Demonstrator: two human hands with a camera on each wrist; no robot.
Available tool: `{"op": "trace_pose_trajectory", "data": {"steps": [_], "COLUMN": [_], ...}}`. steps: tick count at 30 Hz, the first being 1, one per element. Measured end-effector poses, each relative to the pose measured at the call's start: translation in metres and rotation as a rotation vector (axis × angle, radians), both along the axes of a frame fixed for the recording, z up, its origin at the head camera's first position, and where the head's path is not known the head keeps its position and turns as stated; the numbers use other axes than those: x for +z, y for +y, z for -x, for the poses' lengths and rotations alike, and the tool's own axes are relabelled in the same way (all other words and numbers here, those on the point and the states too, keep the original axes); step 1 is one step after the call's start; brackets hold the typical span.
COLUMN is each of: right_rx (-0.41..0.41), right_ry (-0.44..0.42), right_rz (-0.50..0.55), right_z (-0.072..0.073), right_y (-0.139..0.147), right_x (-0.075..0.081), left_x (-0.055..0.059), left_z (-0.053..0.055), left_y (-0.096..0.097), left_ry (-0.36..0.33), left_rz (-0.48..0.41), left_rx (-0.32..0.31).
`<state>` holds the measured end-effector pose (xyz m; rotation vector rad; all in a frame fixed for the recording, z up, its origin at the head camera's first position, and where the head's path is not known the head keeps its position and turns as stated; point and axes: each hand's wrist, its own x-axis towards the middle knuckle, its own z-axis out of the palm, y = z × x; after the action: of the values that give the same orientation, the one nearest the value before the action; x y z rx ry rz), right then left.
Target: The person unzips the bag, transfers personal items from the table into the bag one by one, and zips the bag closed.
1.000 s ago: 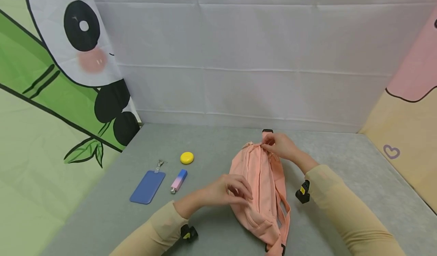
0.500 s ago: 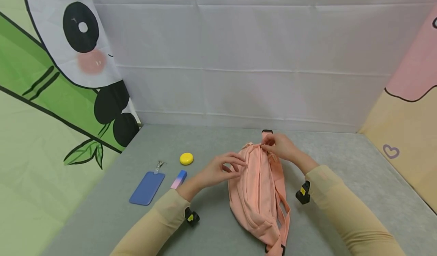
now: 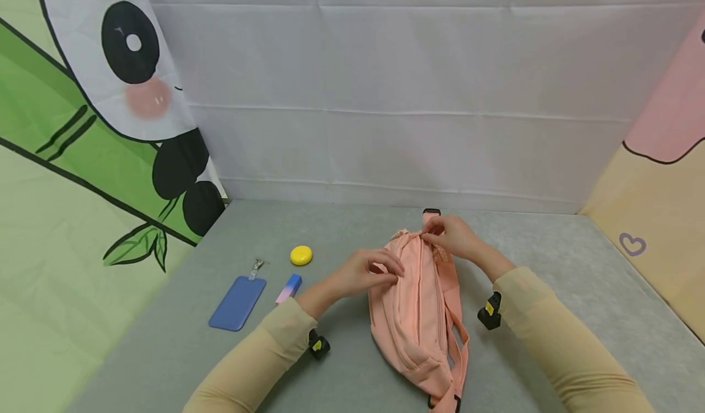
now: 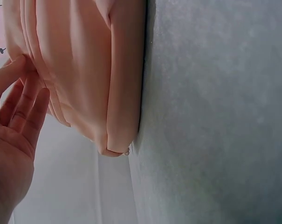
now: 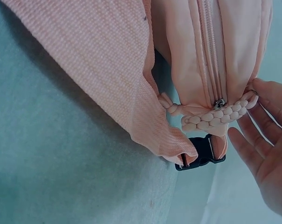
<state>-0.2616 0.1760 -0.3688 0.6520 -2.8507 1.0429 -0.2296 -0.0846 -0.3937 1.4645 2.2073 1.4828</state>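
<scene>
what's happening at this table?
A person is handling a pink bag on the table with both hands. The left hand pinches fabric on its upper side; the right hand pinches its far end, by the braided cord. Off to the left, apart from the bag, lie a card holder, a yellow disc and a blue-pink stick, the stick partly hidden by the left arm.

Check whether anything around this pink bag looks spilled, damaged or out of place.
Nothing stands out: no visible spill or damage. The pink bag lies with its strap alongside; the blue card holder, yellow disc and two-tone stick sit apart on the table.
</scene>
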Motion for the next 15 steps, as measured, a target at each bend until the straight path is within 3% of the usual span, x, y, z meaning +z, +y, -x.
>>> {"op": "trace_pose_trajectory", "data": {"steps": [9, 15], "right_rx": [0.005, 0.039], "right_ry": [-0.004, -0.027], "right_rz": [0.03, -0.003], "right_z": [-0.0009, 0.0004], "right_y": [0.0004, 0.0], "right_x": [0.0012, 0.002], "left_x": [0.0007, 0.0022], "left_z": [-0.0007, -0.0028], "left_y": [0.005, 0.0092], "left_ry": [-0.007, -0.005], "left_rz": [-0.027, -0.032], "left_rx": [-0.028, -0.031]}}
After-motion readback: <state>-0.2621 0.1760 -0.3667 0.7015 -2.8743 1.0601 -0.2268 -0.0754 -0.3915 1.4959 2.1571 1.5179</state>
